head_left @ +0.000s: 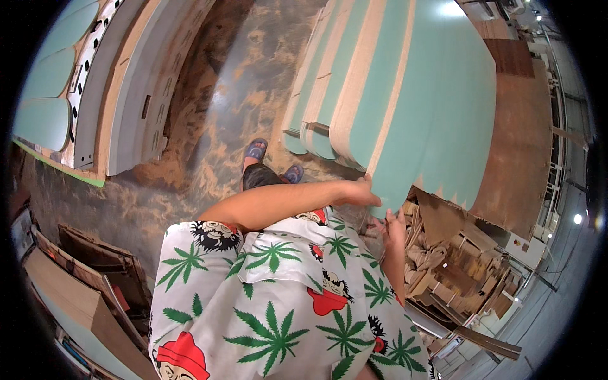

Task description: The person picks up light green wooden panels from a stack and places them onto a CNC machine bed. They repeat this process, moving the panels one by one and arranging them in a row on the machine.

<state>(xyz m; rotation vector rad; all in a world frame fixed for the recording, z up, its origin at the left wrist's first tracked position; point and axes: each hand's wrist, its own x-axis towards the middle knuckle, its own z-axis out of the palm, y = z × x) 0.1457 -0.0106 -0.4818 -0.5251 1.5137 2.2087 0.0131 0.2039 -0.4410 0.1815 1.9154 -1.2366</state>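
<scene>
Head view: both hands meet at the near end of a pale green panel (437,104), upper right of the frame.
Left hand (360,192) curls at its edge, right hand (394,227) has fingers raised beside it; firm grip cannot be told. Likely stiff, unwieldy, smooth-faced; best held by opposite edges.

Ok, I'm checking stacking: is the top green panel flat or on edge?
Lying flat: the green panel shows its broad face to the camera above, left hand at its corner.
</scene>
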